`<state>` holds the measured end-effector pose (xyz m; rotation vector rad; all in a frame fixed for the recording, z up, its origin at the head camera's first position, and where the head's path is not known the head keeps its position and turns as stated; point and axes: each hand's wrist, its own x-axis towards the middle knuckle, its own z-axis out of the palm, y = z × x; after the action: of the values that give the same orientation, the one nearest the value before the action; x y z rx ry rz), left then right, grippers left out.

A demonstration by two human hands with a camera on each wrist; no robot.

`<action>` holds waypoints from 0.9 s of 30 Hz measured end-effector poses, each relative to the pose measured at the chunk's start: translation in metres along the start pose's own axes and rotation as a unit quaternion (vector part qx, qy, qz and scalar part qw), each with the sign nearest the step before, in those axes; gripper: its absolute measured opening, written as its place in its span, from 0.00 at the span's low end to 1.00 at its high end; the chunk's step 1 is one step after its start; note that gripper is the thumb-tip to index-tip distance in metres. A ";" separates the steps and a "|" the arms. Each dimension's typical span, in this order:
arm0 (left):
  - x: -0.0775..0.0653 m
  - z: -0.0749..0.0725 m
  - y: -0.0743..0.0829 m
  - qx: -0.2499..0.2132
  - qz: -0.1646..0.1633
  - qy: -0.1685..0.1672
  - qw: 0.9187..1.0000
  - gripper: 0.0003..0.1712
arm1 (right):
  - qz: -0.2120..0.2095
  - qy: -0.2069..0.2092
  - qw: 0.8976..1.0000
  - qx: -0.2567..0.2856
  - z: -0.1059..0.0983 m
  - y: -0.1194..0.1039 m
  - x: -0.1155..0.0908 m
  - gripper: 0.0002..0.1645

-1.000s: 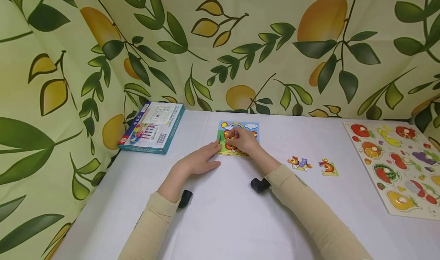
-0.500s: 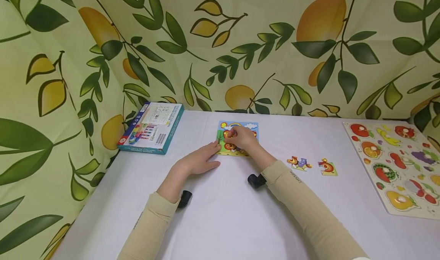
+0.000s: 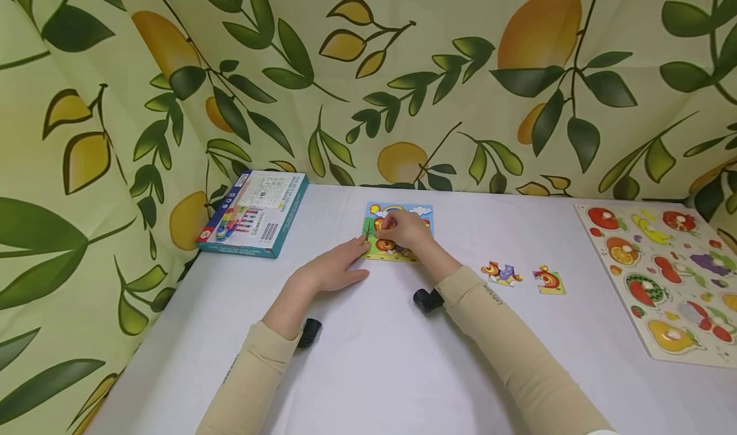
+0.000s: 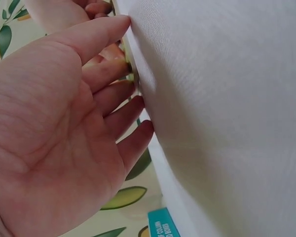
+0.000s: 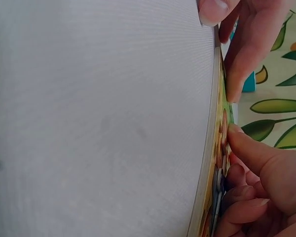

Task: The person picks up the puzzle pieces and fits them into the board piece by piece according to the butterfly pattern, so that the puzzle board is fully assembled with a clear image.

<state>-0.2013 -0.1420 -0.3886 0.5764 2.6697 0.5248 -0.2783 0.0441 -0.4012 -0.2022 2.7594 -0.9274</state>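
A small square jigsaw board (image 3: 374,254), printed with bears and a rainbow, lies on the white cloth at the middle back. My left hand (image 3: 334,265) rests at its left edge with fingers extended, fingertips touching the board and thumb apart on the cloth. Over the middle of the board, my right hand (image 3: 409,233) pinches with thumb and curled fingers at a jigsaw piece (image 5: 217,190), mostly hidden by that hand. The right wrist view shows the thumb against the board's face. Two loose jigsaw pieces, one with purple (image 3: 507,274) and one red-orange (image 3: 549,281), lie to the right.
A flat teal-sided box (image 3: 253,214) lies at the back left. At the far right is a wooden fruit puzzle board (image 3: 679,356). Patterned fabric hangs behind and on the left. Black wrist devices (image 3: 427,300) sit under both forearms.
My right hand has shifted very slightly left over the board, its forearm moving left too. The left hand stays in place, and the two loose pieces have not moved.
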 end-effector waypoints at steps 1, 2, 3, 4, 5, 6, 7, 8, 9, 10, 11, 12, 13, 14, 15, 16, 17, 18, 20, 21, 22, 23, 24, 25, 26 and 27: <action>0.000 0.000 0.000 0.002 -0.001 0.001 1.000 0.37 | -0.002 0.002 1.000 -0.001 0.000 0.000 0.000 0.17; 0.000 0.000 0.001 0.005 -0.002 0.001 1.000 0.37 | -0.003 0.003 1.000 -0.001 0.000 0.000 0.000 0.17; 0.000 0.000 0.001 0.009 -0.002 0.002 1.000 0.37 | -0.004 0.004 1.000 -0.002 0.000 0.000 0.000 0.17; 0.001 0.000 0.001 0.012 -0.002 0.003 1.000 0.37 | -0.006 0.006 1.000 -0.002 -0.001 0.000 0.000 0.17; 0.001 0.000 0.002 0.016 -0.001 0.004 1.000 0.37 | -0.008 0.007 1.000 -0.002 0.000 0.000 0.000 0.17; 0.001 0.000 0.002 0.020 0.000 0.006 1.000 0.37 | -0.010 0.009 1.000 -0.002 0.000 0.000 0.000 0.17; 0.002 0.000 0.002 0.024 0.001 0.007 1.000 0.37 | -0.010 0.011 1.000 -0.003 0.000 0.000 0.000 0.17; 0.002 0.000 0.002 0.028 0.001 0.009 1.000 0.37 | -0.011 0.012 1.000 -0.004 0.000 0.000 0.000 0.17; 0.002 0.000 0.003 0.031 0.000 0.010 0.999 0.37 | -0.011 0.014 1.000 -0.005 0.000 0.000 0.000 0.16; 0.003 0.000 0.003 0.033 -0.001 0.012 0.999 0.37 | -0.011 0.016 1.000 -0.006 0.000 0.000 -0.001 0.16; 0.003 0.000 0.003 0.036 -0.004 0.012 0.999 0.37 | -0.011 0.017 1.000 -0.007 0.000 0.000 -0.001 0.15; 0.004 0.001 0.003 0.038 -0.006 0.013 0.999 0.38 | -0.011 0.019 1.000 -0.009 0.000 0.000 -0.001 0.15; 0.004 0.001 0.004 0.040 -0.008 0.014 0.999 0.38 | -0.010 0.020 1.000 -0.011 0.000 0.000 -0.001 0.15; 0.005 0.001 0.004 0.041 -0.010 0.015 0.999 0.38 | -0.010 0.021 1.000 -0.012 0.000 0.000 -0.001 0.15; 0.005 0.001 0.005 0.042 -0.011 0.015 0.999 0.38 | -0.010 0.022 1.000 -0.013 0.000 0.000 -0.002 0.14; 0.005 0.001 0.005 0.046 -0.011 0.015 0.999 0.38 | -0.011 0.022 1.000 -0.015 0.000 0.000 -0.002 0.14; 0.005 0.000 0.006 0.050 -0.010 0.013 0.999 0.38 | -0.012 0.022 1.000 -0.018 0.000 0.000 -0.002 0.15; 0.006 0.000 0.006 0.055 -0.010 0.012 0.998 0.38 | -0.014 0.021 0.999 -0.019 0.000 0.000 -0.002 0.15; 0.006 -0.001 0.008 0.066 -0.008 0.008 0.998 0.37 | -0.019 0.015 1.000 -0.018 0.000 0.001 -0.001 0.15; 0.006 -0.001 0.009 0.071 -0.007 0.006 0.997 0.37 | -0.021 0.009 1.000 -0.014 -0.001 0.002 0.000 0.15; 0.005 -0.002 0.009 0.077 -0.006 0.006 0.997 0.37 | -0.023 0.002 1.000 -0.008 -0.002 0.004 0.000 0.15; 0.006 -0.002 0.010 0.081 -0.005 0.006 0.997 0.37 | -0.024 -0.006 1.000 -0.002 -0.002 0.005 0.001 0.15; 0.005 -0.002 0.010 0.083 -0.005 0.006 0.997 0.38 | -0.026 -0.015 1.000 0.004 -0.002 0.007 0.002 0.15; 0.005 -0.001 0.010 0.084 -0.004 0.007 0.996 0.38 | -0.029 -0.022 0.999 0.011 -0.003 0.009 0.002 0.15; 0.005 -0.001 0.010 0.085 -0.003 0.007 0.996 0.38 | -0.032 -0.029 0.999 0.017 -0.003 0.011 0.003 0.14; 0.005 -0.001 0.010 0.081 -0.002 0.008 0.997 0.38 | -0.033 -0.035 0.999 0.023 -0.003 0.012 0.003 0.14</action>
<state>-0.2029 -0.1313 -0.3845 0.6155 2.7454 0.3139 -0.2832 0.0551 -0.4069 -0.3145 2.6801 -0.9802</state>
